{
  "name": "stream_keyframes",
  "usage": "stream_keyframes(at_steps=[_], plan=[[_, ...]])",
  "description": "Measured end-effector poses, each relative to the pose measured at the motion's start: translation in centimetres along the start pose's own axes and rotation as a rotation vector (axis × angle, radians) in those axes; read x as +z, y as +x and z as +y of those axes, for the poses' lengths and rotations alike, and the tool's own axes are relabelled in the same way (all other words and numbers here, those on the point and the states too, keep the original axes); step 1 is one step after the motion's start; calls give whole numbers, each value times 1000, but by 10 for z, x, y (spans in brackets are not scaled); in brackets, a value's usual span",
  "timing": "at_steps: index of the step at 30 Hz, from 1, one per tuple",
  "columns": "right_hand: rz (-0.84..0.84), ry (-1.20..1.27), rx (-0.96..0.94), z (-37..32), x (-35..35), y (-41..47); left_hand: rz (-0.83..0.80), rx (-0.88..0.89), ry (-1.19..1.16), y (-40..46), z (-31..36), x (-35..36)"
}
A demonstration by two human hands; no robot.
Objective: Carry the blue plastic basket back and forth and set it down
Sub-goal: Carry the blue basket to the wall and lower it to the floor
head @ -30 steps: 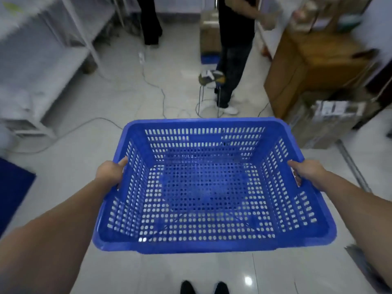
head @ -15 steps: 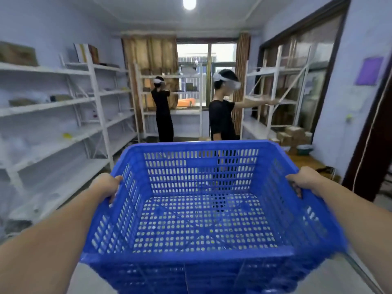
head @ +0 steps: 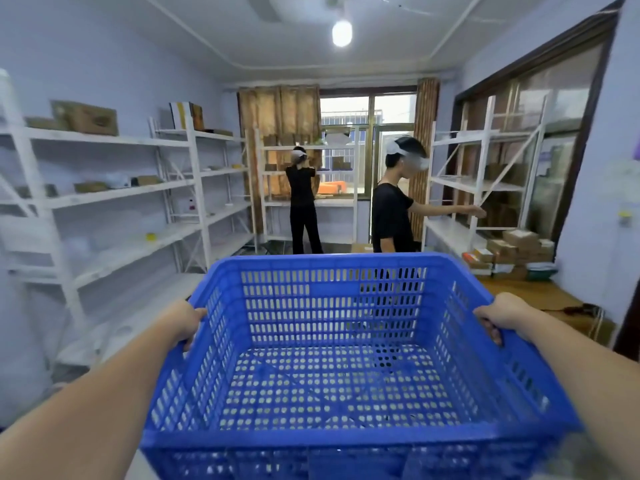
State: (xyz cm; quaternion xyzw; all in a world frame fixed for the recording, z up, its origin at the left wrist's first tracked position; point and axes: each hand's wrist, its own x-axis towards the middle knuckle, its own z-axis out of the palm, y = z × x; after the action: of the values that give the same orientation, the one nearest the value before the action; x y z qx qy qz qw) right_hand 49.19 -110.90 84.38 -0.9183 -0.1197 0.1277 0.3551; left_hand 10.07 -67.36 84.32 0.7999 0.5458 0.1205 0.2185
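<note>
The blue plastic basket (head: 332, 261) is held up in front of me at about waist height, empty, its perforated walls and floor facing the camera. My left hand (head: 181, 322) grips the left rim with the fingers curled over the edge. On the opposite side my right hand (head: 502, 315) clasps the right rim the same way. Both forearms reach in from the lower corners of the view.
White metal shelves (head: 138, 188) line the left wall and another rack (head: 485, 188) the right. A person in black (head: 393, 216) stands just beyond the basket reaching right; a second person (head: 303, 202) faces the far shelves. A wooden table (head: 540, 296) with boxes is at right.
The view has swung up from the floor to the room ahead. The basket has stayed in both hands and now sits lower in the view. The nearer person has stepped right.
</note>
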Motion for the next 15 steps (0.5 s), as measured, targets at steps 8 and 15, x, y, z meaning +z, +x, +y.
stream_keyframes(at_steps=[8, 15], plan=[[-122, -24, -55, -66, 75, 21, -24, -107, 109, 44, -55, -25], [-145, -48, -86, -142, 153, 55, 77, -201, 18, 89, -111, -48]])
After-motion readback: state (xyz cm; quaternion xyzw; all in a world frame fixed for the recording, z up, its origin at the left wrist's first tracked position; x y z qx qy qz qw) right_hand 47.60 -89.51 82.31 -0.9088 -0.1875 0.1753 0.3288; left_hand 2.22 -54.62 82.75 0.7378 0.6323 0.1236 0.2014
